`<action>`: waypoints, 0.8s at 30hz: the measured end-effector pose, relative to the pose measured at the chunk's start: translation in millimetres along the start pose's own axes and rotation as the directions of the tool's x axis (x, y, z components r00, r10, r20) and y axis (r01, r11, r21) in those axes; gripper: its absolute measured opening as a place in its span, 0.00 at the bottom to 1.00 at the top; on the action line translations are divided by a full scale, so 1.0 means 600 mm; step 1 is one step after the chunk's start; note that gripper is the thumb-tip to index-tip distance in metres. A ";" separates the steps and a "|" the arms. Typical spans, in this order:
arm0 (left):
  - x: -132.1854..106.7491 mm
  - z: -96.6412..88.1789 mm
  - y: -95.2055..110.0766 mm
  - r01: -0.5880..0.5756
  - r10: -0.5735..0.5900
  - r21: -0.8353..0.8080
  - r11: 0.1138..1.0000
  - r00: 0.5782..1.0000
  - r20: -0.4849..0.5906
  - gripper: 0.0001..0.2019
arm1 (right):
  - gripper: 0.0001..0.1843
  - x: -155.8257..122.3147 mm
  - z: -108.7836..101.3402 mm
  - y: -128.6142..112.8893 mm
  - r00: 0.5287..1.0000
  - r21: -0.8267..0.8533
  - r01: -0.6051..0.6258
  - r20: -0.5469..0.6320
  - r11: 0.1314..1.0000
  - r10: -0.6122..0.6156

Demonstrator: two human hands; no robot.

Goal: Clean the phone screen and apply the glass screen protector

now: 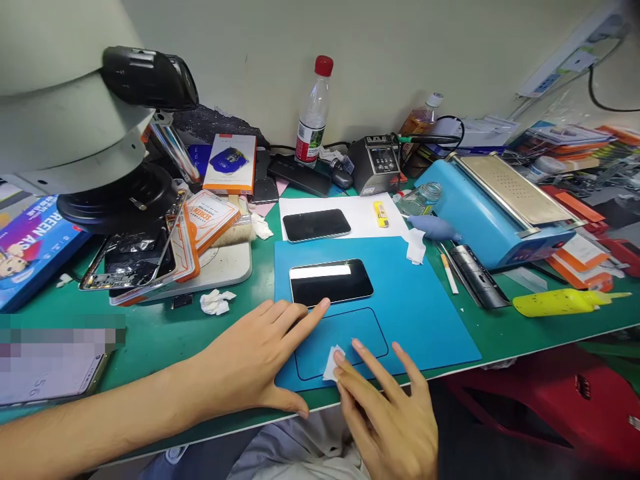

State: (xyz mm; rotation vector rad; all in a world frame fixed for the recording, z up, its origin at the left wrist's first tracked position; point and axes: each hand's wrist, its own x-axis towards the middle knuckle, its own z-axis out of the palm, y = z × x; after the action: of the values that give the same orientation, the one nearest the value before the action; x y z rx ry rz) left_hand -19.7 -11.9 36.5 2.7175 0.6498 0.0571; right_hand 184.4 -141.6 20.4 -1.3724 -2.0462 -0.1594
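My right hand pinches a small white wipe between thumb and index finger, with the other fingers spread. The wipe is at the near edge of a clear rounded rectangle with a thin black border, which looks like a phone screen protector on the blue mat. My left hand is open, its index finger stretched over the rectangle's far left corner and its thumb apart near the table edge. Just beyond the fingertips lies a phone, its dark screen up and reflecting a white strip.
A second dark phone and a yellow lighter rest on white paper. At left stand a microscope and opened phone parts. To the right are a blue heating machine, a black device and a yellow squeeze bottle.
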 end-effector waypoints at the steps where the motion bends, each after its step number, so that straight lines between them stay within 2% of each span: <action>1: 0.000 -0.001 -0.001 -0.008 0.008 -0.002 1.000 1.000 0.006 0.71 | 0.12 0.003 -0.001 0.002 1.000 0.010 0.020 0.005 1.000 -0.020; 4: 0.001 -0.003 -0.003 -0.023 0.023 -0.015 1.000 1.000 0.009 0.69 | 0.11 0.014 0.002 0.003 0.992 0.088 0.117 0.045 0.989 -0.121; 8: -0.001 -0.004 -0.002 -0.026 0.026 -0.001 1.000 1.000 -0.013 0.70 | 0.12 0.031 0.010 0.000 0.997 0.066 0.078 0.023 0.995 -0.079; 12: 0.000 -0.001 -0.001 -0.016 0.015 -0.012 1.000 0.999 -0.032 0.72 | 0.11 0.041 0.012 0.003 0.989 0.128 0.134 0.049 0.983 -0.141; 16: 0.002 0.001 -0.004 -0.017 0.015 -0.038 0.999 0.999 -0.049 0.72 | 0.12 0.046 0.010 0.009 0.998 0.070 0.063 0.013 0.996 -0.064; 20: 0.003 0.001 -0.006 -0.009 0.005 -0.071 0.997 0.998 -0.055 0.73 | 0.11 0.048 0.013 0.012 0.993 0.121 0.094 0.061 0.988 -0.102; 24: 0.003 0.002 -0.008 -0.012 0.005 -0.090 0.996 0.997 -0.073 0.74 | 0.11 0.052 0.018 0.014 1.000 0.036 0.014 -0.005 0.999 -0.014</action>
State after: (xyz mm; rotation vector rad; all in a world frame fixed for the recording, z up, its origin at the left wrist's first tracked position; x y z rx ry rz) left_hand -20.1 -7.2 33.8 2.6415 0.6400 0.1844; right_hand 179.5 -108.8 28.3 -1.3350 -2.0450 -0.1311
